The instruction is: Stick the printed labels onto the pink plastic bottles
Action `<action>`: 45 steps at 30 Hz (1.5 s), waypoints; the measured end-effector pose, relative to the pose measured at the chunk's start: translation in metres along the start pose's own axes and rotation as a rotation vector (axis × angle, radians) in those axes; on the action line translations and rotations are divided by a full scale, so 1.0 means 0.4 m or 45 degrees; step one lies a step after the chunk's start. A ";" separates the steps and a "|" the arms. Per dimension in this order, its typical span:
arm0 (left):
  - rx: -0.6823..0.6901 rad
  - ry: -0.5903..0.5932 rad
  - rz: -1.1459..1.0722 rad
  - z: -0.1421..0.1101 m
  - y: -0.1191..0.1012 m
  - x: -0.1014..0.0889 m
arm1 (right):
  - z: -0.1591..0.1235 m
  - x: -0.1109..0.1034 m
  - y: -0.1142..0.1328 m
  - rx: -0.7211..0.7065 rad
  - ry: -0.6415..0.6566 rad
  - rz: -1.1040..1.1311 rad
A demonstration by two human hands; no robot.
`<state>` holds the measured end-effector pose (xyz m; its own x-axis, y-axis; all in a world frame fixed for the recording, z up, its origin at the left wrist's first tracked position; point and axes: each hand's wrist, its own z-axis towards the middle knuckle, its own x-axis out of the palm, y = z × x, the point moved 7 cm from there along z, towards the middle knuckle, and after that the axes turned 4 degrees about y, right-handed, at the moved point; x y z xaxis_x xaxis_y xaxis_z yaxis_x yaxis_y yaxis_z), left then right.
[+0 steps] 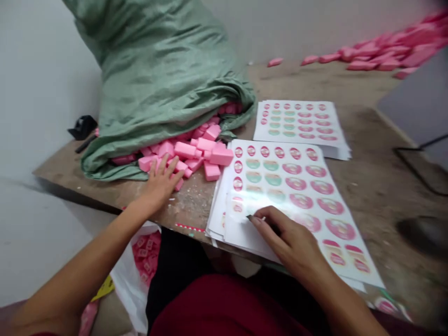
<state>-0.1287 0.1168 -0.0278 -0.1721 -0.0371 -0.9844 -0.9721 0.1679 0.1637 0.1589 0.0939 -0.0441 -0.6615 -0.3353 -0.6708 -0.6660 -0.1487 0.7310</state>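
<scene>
My left hand [162, 183] rests with its fingers spread on the near edge of a heap of small pink blocks [185, 150]. The blocks spill from the mouth of a large green woven sack [168, 60] lying on the table. My right hand [289, 235] is over a stack of white sticker sheets [252, 235], printed with pink and green oval labels. Its thumb and forefinger are pinched together above the lower left of the top sheet. Whatever they hold, if anything, is too small to make out.
A second stack of sticker sheets [297, 122] lies behind the first. Many pink blocks [395, 51] are piled at the far right. A black tape dispenser [82, 127] sits left of the sack. Below the table edge [87, 200], a white bag [128, 275] holds labelled pink blocks.
</scene>
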 end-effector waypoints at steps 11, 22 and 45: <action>0.034 -0.211 -0.170 -0.023 0.021 -0.030 | -0.069 -0.175 -0.101 0.193 -0.430 0.487; -0.040 -0.178 -0.016 -0.029 0.034 -0.060 | -0.067 -0.103 -0.103 0.144 -0.303 0.203; -0.517 0.318 -3.195 0.158 -0.364 0.021 | 0.061 -0.025 0.002 0.095 -0.169 -0.402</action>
<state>0.0214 0.1542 -0.0638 0.7291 0.1616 0.6650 0.6614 -0.4161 -0.6241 0.1566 0.1200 -0.0400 -0.4544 -0.1590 -0.8765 -0.8651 -0.1559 0.4768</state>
